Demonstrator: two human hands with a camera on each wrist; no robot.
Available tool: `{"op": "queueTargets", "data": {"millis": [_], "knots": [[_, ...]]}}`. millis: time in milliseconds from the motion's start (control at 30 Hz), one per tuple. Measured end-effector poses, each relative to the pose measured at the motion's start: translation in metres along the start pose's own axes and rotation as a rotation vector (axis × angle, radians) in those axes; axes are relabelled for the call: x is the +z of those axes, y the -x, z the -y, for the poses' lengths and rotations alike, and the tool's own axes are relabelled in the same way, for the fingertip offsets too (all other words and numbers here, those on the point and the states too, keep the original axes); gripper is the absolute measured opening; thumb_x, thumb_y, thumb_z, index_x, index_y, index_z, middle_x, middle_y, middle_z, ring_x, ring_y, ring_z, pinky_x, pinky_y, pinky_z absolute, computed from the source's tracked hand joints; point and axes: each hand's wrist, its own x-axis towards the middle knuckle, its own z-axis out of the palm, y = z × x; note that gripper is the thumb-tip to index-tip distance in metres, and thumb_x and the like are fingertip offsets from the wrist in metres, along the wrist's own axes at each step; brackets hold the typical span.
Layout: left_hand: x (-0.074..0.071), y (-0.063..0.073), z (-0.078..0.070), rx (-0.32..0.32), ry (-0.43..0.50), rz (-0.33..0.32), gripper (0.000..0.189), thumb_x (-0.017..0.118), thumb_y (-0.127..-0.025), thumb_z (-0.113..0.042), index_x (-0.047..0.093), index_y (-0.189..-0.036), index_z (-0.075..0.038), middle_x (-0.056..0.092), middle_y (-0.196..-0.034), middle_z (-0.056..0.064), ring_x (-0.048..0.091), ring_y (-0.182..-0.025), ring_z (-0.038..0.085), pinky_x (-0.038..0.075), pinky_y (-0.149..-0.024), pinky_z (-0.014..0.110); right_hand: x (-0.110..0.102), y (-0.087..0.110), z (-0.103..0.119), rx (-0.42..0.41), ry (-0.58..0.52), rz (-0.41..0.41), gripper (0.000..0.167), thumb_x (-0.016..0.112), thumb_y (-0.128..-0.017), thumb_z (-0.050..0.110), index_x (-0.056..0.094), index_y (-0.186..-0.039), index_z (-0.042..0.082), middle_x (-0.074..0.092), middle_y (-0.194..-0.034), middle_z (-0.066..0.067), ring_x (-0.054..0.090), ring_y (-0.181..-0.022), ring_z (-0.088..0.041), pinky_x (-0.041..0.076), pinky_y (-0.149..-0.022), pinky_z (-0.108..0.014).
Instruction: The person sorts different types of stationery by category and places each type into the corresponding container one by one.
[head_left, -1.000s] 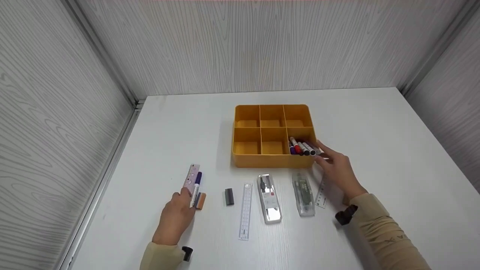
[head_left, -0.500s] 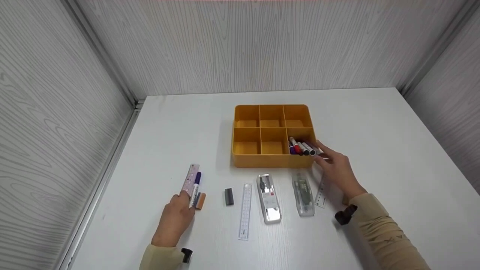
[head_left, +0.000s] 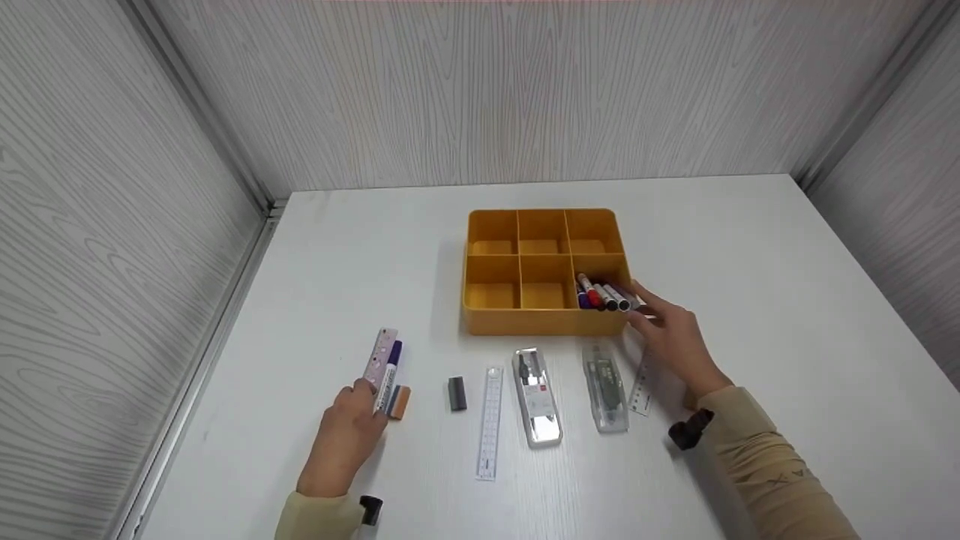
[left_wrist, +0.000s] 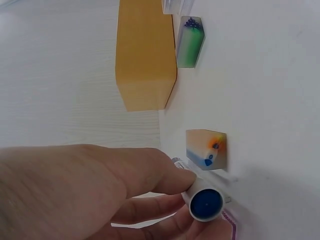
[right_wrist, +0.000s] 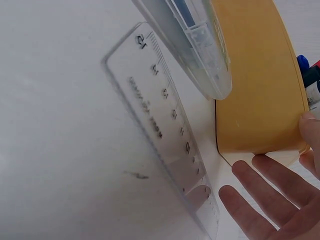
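Note:
My left hand (head_left: 351, 424) pinches a white marker with a dark blue-purple cap (head_left: 394, 352) between thumb and fingers, close over the table. In the left wrist view the round cap end (left_wrist: 206, 204) points at the camera. A pink patterned ruler (head_left: 381, 352) lies just beside it, its near end hidden by the hand. Right of the marker sits a small orange-and-blue block (head_left: 400, 403) that looks like an eraser. My right hand (head_left: 675, 337) holds the front right corner of the yellow divided box (head_left: 540, 322), thumb at the front rim, fingers along the side wall (right_wrist: 260, 125).
Several markers (head_left: 604, 296) lie in the box's front right compartment. In front of the box are a dark block (head_left: 457, 394), a clear ruler (head_left: 490, 424), a clear case with a compass (head_left: 538, 401), another clear case (head_left: 606, 386) and a second clear ruler (head_left: 641, 390).
My left hand has shifted slightly left and toward me, the marker moving a little with it. The right hand and the box have not visibly moved.

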Motion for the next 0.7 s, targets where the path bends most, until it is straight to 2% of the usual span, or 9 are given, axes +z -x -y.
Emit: {"op": "queueTargets", "data": {"millis": [133, 333, 467, 567, 700], "knots": [[-0.002, 0.001, -0.005, 0.024, -0.011, -0.043, 0.034, 0.064, -0.092, -0.004, 0.053, -0.12, 0.013, 0.062, -0.094, 0.02, 0.058, -0.073, 0.02, 0.054, -0.064, 0.034, -0.001, 0.0, 0.0, 0.015, -0.004, 0.004, 0.059, 0.058, -0.1, 0.037, 0.033, -0.153, 0.034, 0.058, -0.141, -0.015, 0.066, -0.114, -0.036, 0.051, -0.099, -0.05], [-0.007, -0.001, -0.021, 0.045, 0.011, -0.073, 0.034, 0.065, -0.092, -0.007, 0.055, -0.119, 0.011, 0.063, -0.096, 0.019, 0.059, -0.076, 0.021, 0.056, -0.065, 0.034, -0.001, 0.0, 0.0, 0.023, -0.009, 0.004, 0.058, 0.058, -0.1, 0.036, 0.033, -0.153, 0.035, 0.058, -0.141, -0.016, 0.066, -0.114, -0.037, 0.051, -0.098, -0.05], [-0.008, -0.004, -0.033, 0.109, 0.014, -0.113, 0.032, 0.067, -0.091, -0.007, 0.056, -0.116, 0.009, 0.063, -0.096, 0.02, 0.06, -0.076, 0.022, 0.056, -0.065, 0.033, -0.001, 0.0, 0.0, 0.003, -0.02, -0.007, 0.058, 0.059, -0.1, 0.032, 0.035, -0.153, 0.032, 0.06, -0.138, -0.016, 0.067, -0.113, -0.036, 0.052, -0.097, -0.049], [-0.008, -0.007, -0.044, 0.138, 0.0, -0.121, 0.03, 0.066, -0.09, -0.004, 0.057, -0.115, 0.007, 0.063, -0.097, 0.019, 0.06, -0.077, 0.022, 0.055, -0.065, 0.033, 0.0, 0.001, 0.001, 0.003, -0.025, -0.007, 0.058, 0.059, -0.1, 0.034, 0.035, -0.153, 0.033, 0.061, -0.136, -0.016, 0.067, -0.112, -0.035, 0.052, -0.097, -0.049], [-0.009, -0.013, -0.06, 0.134, -0.023, -0.104, 0.03, 0.065, -0.09, -0.006, 0.057, -0.117, 0.004, 0.062, -0.095, 0.014, 0.056, -0.077, 0.019, 0.052, -0.066, 0.03, 0.001, 0.001, 0.001, 0.015, -0.029, 0.002, 0.059, 0.058, -0.099, 0.04, 0.033, -0.153, 0.037, 0.062, -0.135, -0.015, 0.067, -0.111, -0.034, 0.052, -0.097, -0.049]]}}
